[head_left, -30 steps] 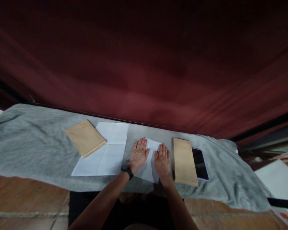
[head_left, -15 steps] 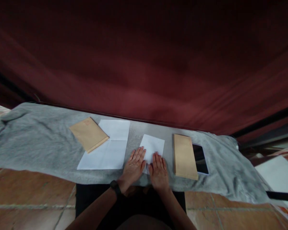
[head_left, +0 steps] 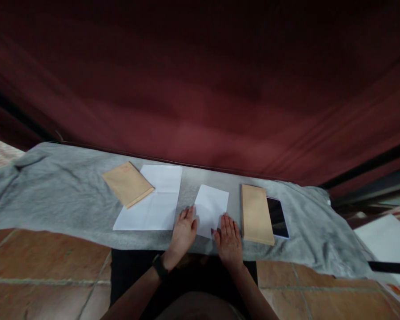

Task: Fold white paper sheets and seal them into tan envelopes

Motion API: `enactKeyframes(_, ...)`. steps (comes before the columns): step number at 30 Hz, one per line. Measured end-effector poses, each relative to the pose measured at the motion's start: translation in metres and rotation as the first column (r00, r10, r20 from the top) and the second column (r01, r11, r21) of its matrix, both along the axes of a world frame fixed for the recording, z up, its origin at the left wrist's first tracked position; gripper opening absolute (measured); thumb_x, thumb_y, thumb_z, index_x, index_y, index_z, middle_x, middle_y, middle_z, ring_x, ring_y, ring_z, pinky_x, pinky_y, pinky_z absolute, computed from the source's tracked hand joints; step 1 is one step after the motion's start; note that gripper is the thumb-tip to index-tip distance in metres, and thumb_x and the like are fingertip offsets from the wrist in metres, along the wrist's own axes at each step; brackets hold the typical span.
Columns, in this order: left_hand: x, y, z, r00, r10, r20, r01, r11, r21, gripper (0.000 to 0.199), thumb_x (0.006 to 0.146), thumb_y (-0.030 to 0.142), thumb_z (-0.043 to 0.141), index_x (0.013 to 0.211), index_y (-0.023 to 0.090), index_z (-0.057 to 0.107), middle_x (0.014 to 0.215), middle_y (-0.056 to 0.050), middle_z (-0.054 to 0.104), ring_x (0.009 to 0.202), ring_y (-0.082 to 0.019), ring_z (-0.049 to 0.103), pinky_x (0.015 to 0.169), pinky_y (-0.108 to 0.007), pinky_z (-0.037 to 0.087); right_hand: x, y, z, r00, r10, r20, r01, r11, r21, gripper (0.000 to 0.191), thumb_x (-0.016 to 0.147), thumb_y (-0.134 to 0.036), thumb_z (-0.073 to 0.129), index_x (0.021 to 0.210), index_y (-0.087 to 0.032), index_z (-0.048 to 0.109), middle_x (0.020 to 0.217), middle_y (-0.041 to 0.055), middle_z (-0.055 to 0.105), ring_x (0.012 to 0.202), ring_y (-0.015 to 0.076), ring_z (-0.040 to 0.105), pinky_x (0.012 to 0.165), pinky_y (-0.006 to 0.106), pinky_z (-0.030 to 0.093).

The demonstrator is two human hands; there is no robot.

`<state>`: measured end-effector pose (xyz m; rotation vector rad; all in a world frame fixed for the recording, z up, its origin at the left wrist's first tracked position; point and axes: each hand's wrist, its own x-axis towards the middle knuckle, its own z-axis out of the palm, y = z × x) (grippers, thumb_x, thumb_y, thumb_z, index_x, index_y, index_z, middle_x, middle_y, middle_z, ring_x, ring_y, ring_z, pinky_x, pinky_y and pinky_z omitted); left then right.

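A small white sheet of paper, apparently folded (head_left: 212, 208), lies flat on the grey cloth between my hands. My left hand (head_left: 182, 230) rests palm down at its left edge, fingers stretched forward and the thumb near the paper. At the lower right corner of that paper, my right hand (head_left: 230, 239) lies flat with its fingers out and the thumb toward the corner. Neither hand grips anything. Left of my left hand is a larger white sheet (head_left: 160, 211) with crease lines. A brown envelope (head_left: 128, 183) lies slantwise over its upper left part.
Right of my right hand lies a stack of brown envelopes (head_left: 257, 215), partly over a dark-screened phone or tablet (head_left: 278, 218). Grey cloth (head_left: 70, 191) covers the narrow table. A dark red curtain-like sheet (head_left: 200, 102) rises behind it. White paper (head_left: 386, 242) shows at far right.
My hands have moved apart, from on top of the small paper out to its left edge and lower right corner. More of the paper shows. The view has shifted slightly.
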<state>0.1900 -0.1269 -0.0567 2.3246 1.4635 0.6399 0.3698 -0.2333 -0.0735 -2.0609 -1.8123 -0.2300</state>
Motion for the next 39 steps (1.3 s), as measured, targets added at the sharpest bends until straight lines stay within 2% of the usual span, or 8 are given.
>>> enactKeyframes(7, 0.008, 0.024, 0.011, 0.954, 0.160, 0.253, -0.048, 0.916, -0.399, 0.053, 0.083, 0.017, 0.051, 0.136, 0.014, 0.057, 0.099, -0.009, 0.072, 0.085, -0.022, 0.069, 0.082, -0.037, 0.055, 0.013, -0.006, -0.002, 0.994, 0.097, -0.041, -0.097, 0.995, -0.005, 0.053, 0.106, -0.034, 0.037, 0.154, -0.013, 0.039, 0.156, 0.0160, 0.045, 0.145, 0.0283, 0.042, 0.118, 0.051, 0.036)
enactKeyframes(12, -0.006, 0.011, 0.021, 0.831, 0.329, 0.449, 0.053, 0.755, -0.653, 0.069, 0.079, 0.020, 0.054, 0.147, 0.014, 0.047, 0.071, 0.002, 0.062, 0.063, -0.016, 0.061, 0.060, -0.028, 0.052, 0.028, -0.013, -0.004, 0.957, 0.189, -0.219, -0.193, 0.981, 0.003, 0.055, 0.099, -0.014, 0.034, 0.153, -0.023, 0.043, 0.149, 0.0086, 0.055, 0.139, 0.0219, 0.050, 0.116, 0.048, 0.042)
enactKeyframes(16, -0.023, -0.003, 0.030, 0.703, 0.491, 0.515, 0.107, 0.642, -0.759, 0.070, 0.072, 0.029, 0.064, 0.141, 0.020, 0.056, 0.082, 0.000, 0.067, 0.070, -0.015, 0.063, 0.054, -0.022, 0.048, 0.035, -0.017, -0.002, 0.916, 0.252, -0.312, -0.262, 0.965, 0.012, 0.064, 0.091, -0.004, 0.035, 0.149, -0.028, 0.048, 0.145, 0.0052, 0.059, 0.136, 0.0195, 0.053, 0.117, 0.047, 0.042)
enactKeyframes(22, -0.031, -0.012, 0.035, 0.657, 0.531, 0.535, 0.217, 0.546, -0.809, 0.041, 0.075, 0.040, 0.062, 0.106, 0.016, 0.073, 0.113, -0.011, 0.073, 0.087, -0.021, 0.071, 0.063, -0.029, 0.058, 0.031, -0.007, 0.005, 0.902, 0.203, -0.381, -0.210, 0.977, 0.025, 0.077, 0.073, 0.001, 0.042, 0.141, -0.031, 0.058, 0.139, 0.0030, 0.064, 0.129, 0.0217, 0.058, 0.110, 0.045, 0.049)
enactKeyframes(26, -0.037, -0.011, 0.032, 0.614, 0.500, 0.610, 0.265, 0.598, -0.757, 0.037, 0.081, 0.037, 0.056, 0.108, 0.017, 0.071, 0.112, -0.013, 0.074, 0.088, -0.023, 0.074, 0.076, -0.037, 0.061, 0.026, 0.007, 0.010, 0.894, 0.123, -0.432, -0.129, 0.991, 0.013, 0.071, 0.069, 0.001, 0.043, 0.127, -0.029, 0.069, 0.123, 0.0033, 0.072, 0.116, 0.0229, 0.065, 0.102, 0.042, 0.053)
enactKeyframes(29, -0.041, -0.006, 0.026, 0.721, 0.329, 0.610, 0.203, 0.742, -0.640, 0.037, 0.080, 0.031, 0.058, 0.112, 0.019, 0.071, 0.103, -0.009, 0.074, 0.090, -0.023, 0.073, 0.079, -0.040, 0.061, 0.024, 0.014, 0.012, 0.868, 0.103, -0.485, -0.110, 0.994, 0.013, 0.063, 0.070, 0.000, 0.042, 0.118, -0.028, 0.072, 0.115, 0.0031, 0.074, 0.110, 0.0233, 0.067, 0.099, 0.041, 0.054)
enactKeyframes(33, -0.039, 0.004, 0.014, 0.867, 0.061, 0.495, 0.095, 0.954, -0.284, 0.033, 0.072, 0.017, 0.060, 0.101, 0.023, 0.075, 0.112, -0.007, 0.071, 0.107, -0.023, 0.067, 0.100, -0.045, 0.054, 0.025, 0.018, 0.013, 0.850, 0.100, -0.516, -0.108, 0.994, 0.016, 0.053, 0.076, -0.004, 0.043, 0.114, -0.027, 0.072, 0.112, 0.0028, 0.075, 0.107, 0.0230, 0.068, 0.098, 0.040, 0.054)
enactKeyframes(39, -0.027, 0.023, 0.010, 0.941, -0.017, 0.338, 0.091, 0.975, -0.203, 0.017, 0.081, 0.019, 0.062, 0.091, 0.023, 0.074, 0.100, -0.006, 0.074, 0.101, -0.025, 0.068, 0.095, -0.043, 0.055, 0.029, 0.027, 0.013, 0.879, 0.105, -0.465, -0.111, 0.994, 0.016, 0.034, 0.092, -0.017, 0.046, 0.112, -0.024, 0.072, 0.111, 0.0051, 0.075, 0.105, 0.0231, 0.069, 0.096, 0.038, 0.054)
